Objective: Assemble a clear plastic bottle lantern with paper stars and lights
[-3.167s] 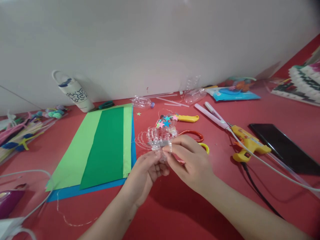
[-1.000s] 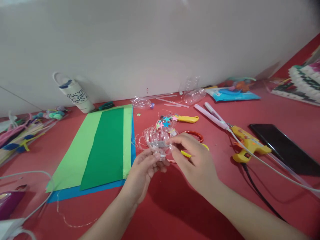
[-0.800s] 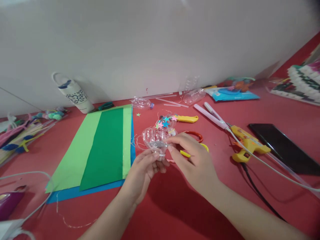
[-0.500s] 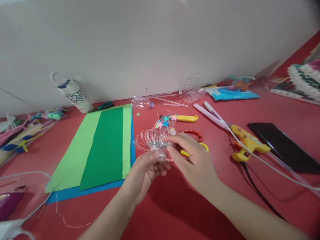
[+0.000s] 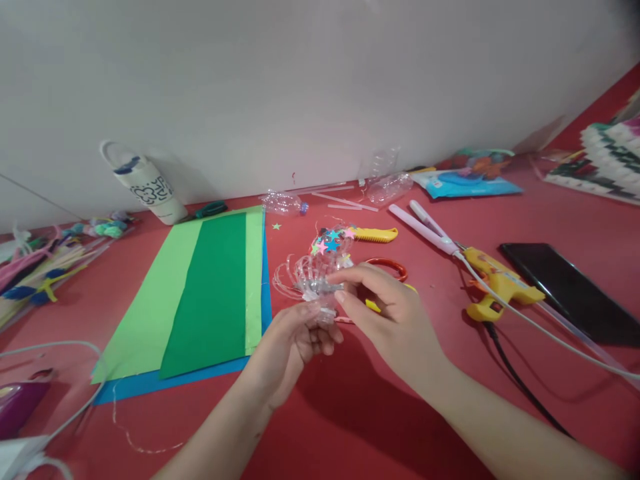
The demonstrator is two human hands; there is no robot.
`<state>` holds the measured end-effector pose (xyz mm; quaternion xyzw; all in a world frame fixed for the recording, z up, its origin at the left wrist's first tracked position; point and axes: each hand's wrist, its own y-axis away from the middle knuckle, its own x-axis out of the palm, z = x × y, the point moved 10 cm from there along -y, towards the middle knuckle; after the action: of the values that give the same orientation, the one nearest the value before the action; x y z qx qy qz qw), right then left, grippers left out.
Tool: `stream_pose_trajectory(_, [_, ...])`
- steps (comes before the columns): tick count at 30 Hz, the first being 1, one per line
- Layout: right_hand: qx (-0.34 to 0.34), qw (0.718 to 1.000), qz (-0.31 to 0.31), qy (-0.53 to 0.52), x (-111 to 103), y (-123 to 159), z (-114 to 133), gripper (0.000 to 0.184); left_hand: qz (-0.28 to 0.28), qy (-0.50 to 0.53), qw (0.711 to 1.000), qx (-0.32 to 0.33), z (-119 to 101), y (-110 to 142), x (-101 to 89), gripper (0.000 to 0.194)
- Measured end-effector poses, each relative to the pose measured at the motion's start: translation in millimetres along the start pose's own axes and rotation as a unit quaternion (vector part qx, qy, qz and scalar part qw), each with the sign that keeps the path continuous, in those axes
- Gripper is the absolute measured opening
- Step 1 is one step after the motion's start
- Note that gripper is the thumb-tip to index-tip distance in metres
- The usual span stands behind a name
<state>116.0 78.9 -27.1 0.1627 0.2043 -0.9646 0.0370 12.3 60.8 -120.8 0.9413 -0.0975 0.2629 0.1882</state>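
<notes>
A clear plastic bottle piece (image 5: 326, 312), cut into curled strips (image 5: 303, 270) that fan out at its far end, is in my left hand (image 5: 300, 333). The thumb and fingers are closed around its narrow end. My right hand (image 5: 387, 307) reaches in from the right, thumb and forefinger pinched on a shiny grey strip (image 5: 323, 287) lying across the piece; its exact kind is unclear. Just beyond lie pink and blue stars (image 5: 330, 241) on clear loops, a yellow cutter (image 5: 375, 235) and red-handled scissors (image 5: 387, 267).
Green sheets (image 5: 210, 293) lie on the left over a blue one. On the right are a yellow glue gun (image 5: 500, 287), its cord, a pink flat iron (image 5: 425, 227) and a black phone (image 5: 570, 287). A white tumbler (image 5: 150, 190) stands by the wall; plastic bottles (image 5: 283, 202) lie there.
Both hands keep their hold on the bottle piece. My right hand has shifted very slightly, and the whole view has moved a little.
</notes>
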Motion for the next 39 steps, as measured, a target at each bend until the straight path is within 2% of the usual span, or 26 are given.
stream_pose_trajectory(9, [0.009,1.0,0.005,0.002,1.3,-1.2,-2.0,0.015,0.006,0.026,0.999,-0.029,5.6,-0.2,2.4,0.022])
stream_pose_trajectory(25, [-0.011,0.998,-0.023,0.06,-4.2,0.1,-1.2,0.013,-0.008,-0.009,1.0,0.018,-3.8,1.1,0.2,0.017])
stream_pose_trajectory(31, [0.03,0.999,-0.012,0.035,-3.2,-2.1,-8.8,0.014,-0.013,-0.034,0.999,0.026,-6.7,1.7,0.2,0.015])
stream_pose_trajectory(39, [0.017,1.0,-0.005,0.011,-2.2,-1.9,-4.8,0.018,-0.009,-0.005,1.0,0.005,0.5,-0.4,-3.9,0.021])
